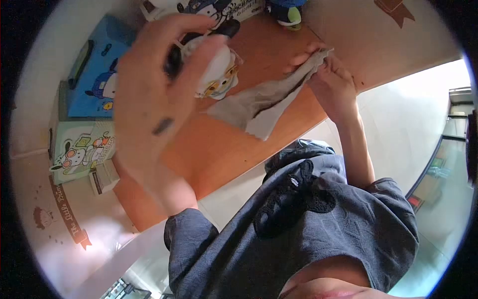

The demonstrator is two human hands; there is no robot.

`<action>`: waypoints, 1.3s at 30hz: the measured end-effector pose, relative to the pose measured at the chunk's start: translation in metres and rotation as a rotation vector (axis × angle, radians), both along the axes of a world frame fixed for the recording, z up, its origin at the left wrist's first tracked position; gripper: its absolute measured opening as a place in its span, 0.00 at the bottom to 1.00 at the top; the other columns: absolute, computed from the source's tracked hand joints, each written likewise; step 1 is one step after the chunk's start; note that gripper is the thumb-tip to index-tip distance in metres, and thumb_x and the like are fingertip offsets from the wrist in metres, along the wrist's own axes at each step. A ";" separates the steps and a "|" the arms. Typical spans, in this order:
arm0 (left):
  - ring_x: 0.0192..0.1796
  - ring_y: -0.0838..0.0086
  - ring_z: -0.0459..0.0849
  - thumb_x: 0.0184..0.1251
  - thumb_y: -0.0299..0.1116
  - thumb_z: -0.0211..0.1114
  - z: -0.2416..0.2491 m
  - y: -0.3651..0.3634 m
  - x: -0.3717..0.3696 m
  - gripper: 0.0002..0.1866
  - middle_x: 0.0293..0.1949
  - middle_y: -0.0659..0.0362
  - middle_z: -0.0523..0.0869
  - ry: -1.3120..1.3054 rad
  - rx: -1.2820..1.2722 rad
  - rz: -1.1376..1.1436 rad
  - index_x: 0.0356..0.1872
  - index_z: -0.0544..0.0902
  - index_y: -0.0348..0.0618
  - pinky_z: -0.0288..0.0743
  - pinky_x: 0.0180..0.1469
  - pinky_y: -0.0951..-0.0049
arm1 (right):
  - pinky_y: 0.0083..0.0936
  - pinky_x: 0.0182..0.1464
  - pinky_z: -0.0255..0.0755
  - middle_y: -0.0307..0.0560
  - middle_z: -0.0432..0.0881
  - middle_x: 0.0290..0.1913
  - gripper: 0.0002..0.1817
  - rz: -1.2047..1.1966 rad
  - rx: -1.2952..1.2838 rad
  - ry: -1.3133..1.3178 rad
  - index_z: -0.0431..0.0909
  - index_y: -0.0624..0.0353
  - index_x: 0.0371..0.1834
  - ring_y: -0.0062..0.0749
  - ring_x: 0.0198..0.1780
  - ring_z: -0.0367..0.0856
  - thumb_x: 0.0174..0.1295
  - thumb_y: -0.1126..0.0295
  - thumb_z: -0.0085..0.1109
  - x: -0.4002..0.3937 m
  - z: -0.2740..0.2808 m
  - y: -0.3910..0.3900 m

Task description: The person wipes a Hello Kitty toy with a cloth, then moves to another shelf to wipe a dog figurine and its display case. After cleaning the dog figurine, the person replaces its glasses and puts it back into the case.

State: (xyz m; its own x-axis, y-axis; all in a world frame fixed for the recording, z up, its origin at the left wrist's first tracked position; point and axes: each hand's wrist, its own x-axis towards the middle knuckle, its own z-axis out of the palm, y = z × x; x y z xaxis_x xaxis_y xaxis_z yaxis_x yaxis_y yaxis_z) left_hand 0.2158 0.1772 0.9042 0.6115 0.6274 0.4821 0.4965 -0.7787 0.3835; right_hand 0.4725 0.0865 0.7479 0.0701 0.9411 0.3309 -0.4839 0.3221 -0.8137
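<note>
Gripping a toy figure (219, 74) in closed left hand (149, 94) upper left, pinching grey cloth (264, 104) in right hand (333, 84), seemingly mid-wipe, needing cloth brought to toy.

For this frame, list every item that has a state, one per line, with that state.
left hand: raised off the desk, closed around the figurine
figurine: held up in the air
right hand: pinching the cloth at its upper end
cloth: crumpled, lower part lying on the desk
desk: orange top, partly covered by the cloth
blue box: lying flat, closed
green box: lying flat, closed
</note>
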 end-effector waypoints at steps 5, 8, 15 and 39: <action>0.41 0.63 0.87 0.65 0.37 0.74 -0.011 -0.017 0.029 0.11 0.37 0.56 0.90 -0.013 -0.040 -0.179 0.40 0.86 0.42 0.77 0.47 0.65 | 0.42 0.68 0.76 0.56 0.83 0.62 0.22 0.128 0.127 0.251 0.70 0.61 0.68 0.46 0.62 0.83 0.80 0.59 0.48 -0.013 0.046 0.014; 0.37 0.59 0.86 0.62 0.36 0.76 -0.019 -0.019 0.038 0.11 0.34 0.56 0.89 0.044 0.018 -0.202 0.36 0.84 0.42 0.76 0.43 0.62 | 0.37 0.67 0.76 0.53 0.83 0.61 0.23 0.028 0.124 0.274 0.71 0.63 0.70 0.41 0.62 0.83 0.80 0.59 0.48 -0.032 0.065 0.019; 0.28 0.62 0.85 0.66 0.37 0.74 -0.037 -0.020 0.055 0.11 0.28 0.55 0.88 -0.204 -0.227 -0.209 0.37 0.84 0.40 0.76 0.36 0.64 | 0.28 0.62 0.78 0.46 0.84 0.58 0.26 0.188 0.136 0.254 0.67 0.65 0.76 0.27 0.58 0.83 0.82 0.62 0.44 -0.028 0.046 0.022; 0.42 0.72 0.88 0.79 0.38 0.60 -0.021 0.001 0.028 0.14 0.41 0.56 0.91 -0.418 -0.209 -0.256 0.49 0.85 0.38 0.80 0.48 0.73 | 0.23 0.46 0.80 0.43 0.90 0.45 0.15 -0.788 0.262 -0.633 0.84 0.60 0.60 0.27 0.43 0.87 0.72 0.76 0.60 0.006 0.072 0.047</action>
